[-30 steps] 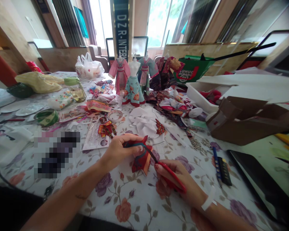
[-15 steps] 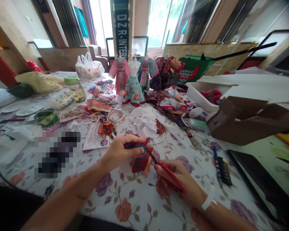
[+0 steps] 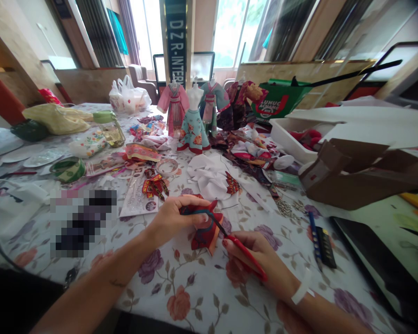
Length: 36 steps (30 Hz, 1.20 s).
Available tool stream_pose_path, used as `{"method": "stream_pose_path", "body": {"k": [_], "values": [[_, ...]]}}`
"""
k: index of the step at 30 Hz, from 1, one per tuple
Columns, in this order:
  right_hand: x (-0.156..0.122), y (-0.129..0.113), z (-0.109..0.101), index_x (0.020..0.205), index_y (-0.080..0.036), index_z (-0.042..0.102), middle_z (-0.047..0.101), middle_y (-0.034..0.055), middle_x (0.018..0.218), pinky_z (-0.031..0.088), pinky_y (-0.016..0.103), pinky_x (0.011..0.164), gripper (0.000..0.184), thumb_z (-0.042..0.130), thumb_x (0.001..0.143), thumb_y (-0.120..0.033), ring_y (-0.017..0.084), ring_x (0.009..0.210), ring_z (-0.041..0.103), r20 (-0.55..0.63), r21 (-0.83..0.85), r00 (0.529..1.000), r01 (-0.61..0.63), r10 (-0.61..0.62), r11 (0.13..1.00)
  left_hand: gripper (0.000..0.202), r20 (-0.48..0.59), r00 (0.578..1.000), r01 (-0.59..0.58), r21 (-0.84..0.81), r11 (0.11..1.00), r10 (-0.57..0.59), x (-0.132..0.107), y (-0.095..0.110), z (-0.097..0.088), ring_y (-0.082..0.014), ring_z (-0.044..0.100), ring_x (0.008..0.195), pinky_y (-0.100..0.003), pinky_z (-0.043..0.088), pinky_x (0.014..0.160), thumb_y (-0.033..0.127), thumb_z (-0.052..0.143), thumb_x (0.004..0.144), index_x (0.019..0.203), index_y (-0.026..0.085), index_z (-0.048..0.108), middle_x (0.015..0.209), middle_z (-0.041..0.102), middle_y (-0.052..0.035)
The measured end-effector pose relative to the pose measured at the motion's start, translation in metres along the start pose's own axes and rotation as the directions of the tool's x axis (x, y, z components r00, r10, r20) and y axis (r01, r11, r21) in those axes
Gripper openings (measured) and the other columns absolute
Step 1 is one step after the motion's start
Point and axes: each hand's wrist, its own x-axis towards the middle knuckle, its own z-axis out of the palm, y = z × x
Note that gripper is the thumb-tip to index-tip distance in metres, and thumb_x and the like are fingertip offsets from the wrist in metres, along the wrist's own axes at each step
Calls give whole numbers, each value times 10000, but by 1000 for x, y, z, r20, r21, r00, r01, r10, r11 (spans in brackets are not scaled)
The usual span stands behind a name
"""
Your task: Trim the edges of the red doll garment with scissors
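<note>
Between the thumb and fingers of my left hand (image 3: 181,215) is a piece of red patterned fabric (image 3: 204,236) with blue and orange parts. My right hand (image 3: 254,253) grips a pair of scissors (image 3: 246,255) by the red handles. Their dark blades reach up and left against the fabric, close to my left thumb; whether the blades are parted I cannot make out. White strips of tape (image 3: 302,290) cling to my right wrist. Just beyond my hands lie white cut pieces (image 3: 209,174) with a red patterned scrap (image 3: 232,183).
Small dress forms in costumes (image 3: 194,125) stand at the back centre, with fabric scraps around them. To the right are a brown cardboard box (image 3: 355,176), a blue pencil (image 3: 313,236) and a black tablet (image 3: 365,264). Green tape (image 3: 69,170) and a bottle (image 3: 109,130) sit left.
Hardly anything differs. Both hands, the scissors and the red fabric stay in nearly the same place.
</note>
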Motion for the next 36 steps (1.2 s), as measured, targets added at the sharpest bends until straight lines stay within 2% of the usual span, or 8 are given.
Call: {"method": "stream_pose_path", "body": {"k": [7, 12, 22, 31, 36], "values": [[0, 0, -1, 500, -175, 461, 423, -51, 347, 398, 233, 389, 443, 718, 685, -485, 122, 342, 489, -3, -40, 1000, 15, -15, 999, 310, 3, 1000, 5, 2, 1000, -5, 1, 0, 0, -208, 621, 965, -266, 498, 824, 275, 750, 677, 976, 198, 724, 1066, 677, -61], [0, 2, -3, 505, -178, 450, 430, -48, 358, 424, 256, 417, 454, 701, 702, -502, 135, 362, 505, 19, -9, 1000, 14, -14, 1000, 336, -9, 998, 60, -56, 997, -61, 0, 3, 1, -215, 643, 919, -289, 519, 799, 248, 754, 659, 986, 183, 714, 1024, 695, -59], [0, -1, -2, 502, -176, 455, 415, -55, 353, 404, 243, 401, 439, 722, 687, -471, 120, 343, 479, 21, 12, 1000, -1, 0, 1000, 342, 13, 999, 46, 8, 999, -46, 0, 0, -1, -213, 624, 967, -277, 477, 858, 266, 756, 669, 1004, 212, 713, 1048, 692, -42], [1, 2, -3, 481, -176, 444, 421, -46, 342, 402, 254, 410, 449, 718, 702, -455, 127, 349, 481, 20, 39, 1000, 4, -5, 999, 353, 15, 998, 54, -14, 998, -54, 1, -1, -2, -218, 628, 970, -286, 480, 862, 269, 768, 655, 1001, 222, 714, 1051, 695, -39], [0, 0, -2, 503, -173, 462, 420, -54, 351, 408, 258, 414, 435, 743, 671, -459, 120, 348, 473, 22, 47, 1000, -10, 9, 999, 356, 68, 997, 41, -24, 999, -39, 0, -1, -3, -228, 621, 990, -305, 467, 893, 247, 755, 670, 1020, 200, 708, 1060, 691, -54]]}}
